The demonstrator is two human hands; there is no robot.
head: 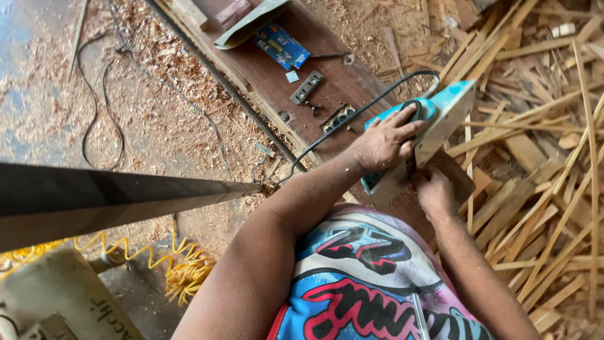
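The left hand point(387, 141) lies on top of a blue electric planer point(418, 135), its fingers point(412, 119) spread and curled over the black handle, gripping it. The planer sits tilted, its flat grey sole turned toward the right, on the end of a dark brown board point(314, 82) that runs away from the fingertips toward the upper left. The right hand point(434, 189) is just below the planer, its fingers tucked under the tool's body beside a small brown wood piece point(456, 173); whether they are closed on anything cannot be told, since the tool hides them. A black cord point(358, 116) leaves the planer just beyond the left fingers and trails back along the board. Farther up the board from the left fingertips lie 2 metal hinges point(307, 87), a blue box point(281, 45) and a grey folded sheet point(248, 25). To the right of both hands is a heap of thin wood strips point(541, 157). Well to the left of the hands, shavings point(170, 107) cover the floor, and a coiled yellow hose point(182, 267) lies near a long dark beam point(113, 198).
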